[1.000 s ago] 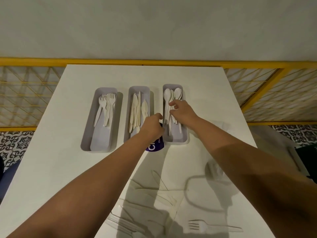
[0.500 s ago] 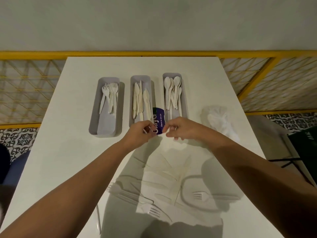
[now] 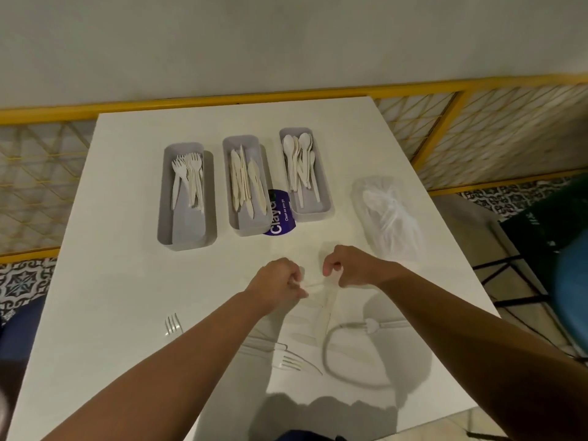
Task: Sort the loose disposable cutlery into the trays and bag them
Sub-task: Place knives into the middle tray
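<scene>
White plastic already part-fills each of three grey trays standing side by side on the far half of the counter [image 3: 127, 297]. Forks [image 3: 187, 179] lie in the left tray [image 3: 187, 232], knives [image 3: 245, 183] in the middle tray [image 3: 248, 225] and spoons [image 3: 300, 160] in the right tray [image 3: 313, 209]. A purple sticker [image 3: 280, 214] shows between the middle and right trays.

By my reading the sorting is well along but not finished. Loose cutlery [image 3: 288, 361] lies scattered on the near part of the counter, among it a fork [image 3: 173, 323] to the left and another fork [image 3: 372, 326] to the right. Bagging looks not yet begun, since the clear plastic bag [image 3: 388, 214] lies crumpled just right of the spoon tray, apart from all three trays.

The left hand [image 3: 280, 283] is curled and pinches a thin pale piece [image 3: 313, 284] low over the counter, near the trays' front ends. The right hand [image 3: 346, 268] is curled just beside it, and I cannot tell whether it grips anything. The pieces look slim, pale and light, and hard to pick out against the white top.
</scene>
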`<state>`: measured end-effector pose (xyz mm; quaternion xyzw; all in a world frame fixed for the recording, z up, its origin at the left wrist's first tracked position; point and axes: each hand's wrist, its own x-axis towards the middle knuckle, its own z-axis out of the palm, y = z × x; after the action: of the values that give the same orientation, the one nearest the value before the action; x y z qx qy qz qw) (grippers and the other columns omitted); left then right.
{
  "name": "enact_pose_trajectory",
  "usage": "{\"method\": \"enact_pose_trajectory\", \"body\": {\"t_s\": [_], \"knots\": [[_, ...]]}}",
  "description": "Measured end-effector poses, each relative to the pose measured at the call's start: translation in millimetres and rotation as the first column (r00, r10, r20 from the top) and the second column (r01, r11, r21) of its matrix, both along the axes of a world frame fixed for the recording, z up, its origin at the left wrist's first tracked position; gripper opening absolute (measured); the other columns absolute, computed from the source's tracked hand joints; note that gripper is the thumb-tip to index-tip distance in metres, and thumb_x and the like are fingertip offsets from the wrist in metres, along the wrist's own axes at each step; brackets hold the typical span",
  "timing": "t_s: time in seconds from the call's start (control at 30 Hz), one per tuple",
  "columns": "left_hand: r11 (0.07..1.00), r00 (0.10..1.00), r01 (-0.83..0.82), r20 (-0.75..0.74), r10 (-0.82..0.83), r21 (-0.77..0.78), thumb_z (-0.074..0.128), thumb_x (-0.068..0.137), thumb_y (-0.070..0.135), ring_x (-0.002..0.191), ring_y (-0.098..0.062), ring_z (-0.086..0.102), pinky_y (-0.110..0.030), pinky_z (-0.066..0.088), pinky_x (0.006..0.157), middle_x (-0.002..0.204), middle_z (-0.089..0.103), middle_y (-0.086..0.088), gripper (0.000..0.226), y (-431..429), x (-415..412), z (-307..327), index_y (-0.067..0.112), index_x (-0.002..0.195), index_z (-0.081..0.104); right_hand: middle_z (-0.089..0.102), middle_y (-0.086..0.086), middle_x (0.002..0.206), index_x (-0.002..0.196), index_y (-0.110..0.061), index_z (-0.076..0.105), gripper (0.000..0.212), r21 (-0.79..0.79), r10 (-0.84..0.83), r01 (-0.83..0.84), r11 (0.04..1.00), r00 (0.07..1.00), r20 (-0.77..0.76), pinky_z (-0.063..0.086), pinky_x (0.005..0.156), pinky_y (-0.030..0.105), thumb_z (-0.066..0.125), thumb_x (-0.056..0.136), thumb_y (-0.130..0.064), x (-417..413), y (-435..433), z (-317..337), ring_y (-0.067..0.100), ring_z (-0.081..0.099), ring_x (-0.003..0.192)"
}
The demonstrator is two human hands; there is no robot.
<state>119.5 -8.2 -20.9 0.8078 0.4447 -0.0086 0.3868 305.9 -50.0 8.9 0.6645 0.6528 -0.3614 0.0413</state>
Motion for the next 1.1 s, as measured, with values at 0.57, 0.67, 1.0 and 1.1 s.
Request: {"method": "enact_pose_trajectory", "body": {"t_s": [0.57,0.67,1.0,1.1], "knots": [[0.995,0.998,0.065,-0.012,-0.064,0.073,0.05,0.091,0.004,0.076,-0.022,0.048,-0.028,0.041,0.069,0.079,0.048,-0.001,0.029,11,-33,-3,0.018,0.07,0.036,0.038,-0.003,0.092,0.097,-0.005,0.063,0.017,0.102,-0.016,0.011,0.995,0.999,0.049,0.031,0.064,0.013,0.067,0.081,-0.008,5,-20,-21,0.014,0.042,0.083],[0.995,0.998,0.031,0.051,-0.036,0.092,0.046,0.094,0.004,0.065,-0.016,0.042,-0.02,0.032,0.057,0.071,0.046,0.001,0.015,15,-42,0,0.01,0.084,0.036,0.036,-0.011,0.077,0.082,-0.012,0.062,0.008,0.115,-0.041,0.039,0.993,0.999,0.014,0.031,0.06,0.006,0.065,0.082,-0.004,2,-16,-19,0.01,0.042,0.072],[0.995,0.996,-0.086,0.034,0.088,-0.047,0.074,0.077,0.02,0.064,-0.012,0.041,-0.02,0.033,0.056,0.071,0.045,0.004,0.028,20,-58,-2,0.013,0.089,0.05,0.041,-0.005,0.066,0.064,-0.024,0.041,0.037,0.133,-0.327,0.379,0.916,0.896,-0.299,0.038,0.057,0.017,0.062,0.083,-0.001,-18,-13,-13,0.011,0.041,0.055],[0.999,0.999,-0.037,-0.005,0.037,0.004,0.074,0.075,0.012,0.073,-0.014,0.045,-0.016,0.033,0.058,0.073,0.043,0.007,0.019,21,-59,-4,0.012,0.082,0.057,0.042,-0.001,0.066,0.066,-0.02,0.043,0.032,0.082,-0.379,0.426,0.901,0.865,-0.33,0.042,0.052,0.018,0.062,0.083,-0.001,-21,-14,-12,0.014,0.045,0.053]]}}
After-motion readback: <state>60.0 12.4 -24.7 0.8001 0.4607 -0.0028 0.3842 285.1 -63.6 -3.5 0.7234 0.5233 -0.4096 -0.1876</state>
